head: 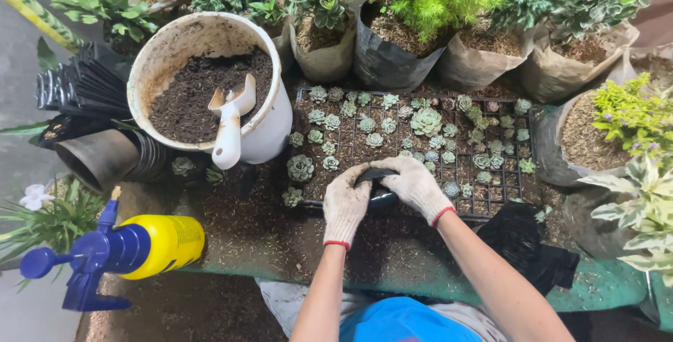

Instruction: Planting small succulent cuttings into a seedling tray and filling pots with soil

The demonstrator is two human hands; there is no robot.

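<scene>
Both hands wear dirty white knit gloves with red cuffs. My left hand (345, 204) and my right hand (415, 185) together grip a small black plastic pot (376, 177), held just above the near edge of a black seedling tray (491, 210). The tray holds several small pale-green rosette succulents (426, 121) planted in dark soil. The pot is mostly hidden under my fingers, so its contents do not show.
A white bucket (275, 128) of dark soil with a white scoop (230, 126) stands at left. Beside it lie stacked black pots (84, 90). A yellow and blue spray bottle (119, 247) lies at front left. Bagged plants (392, 62) line the back and right. Soil litters the green table (596, 286).
</scene>
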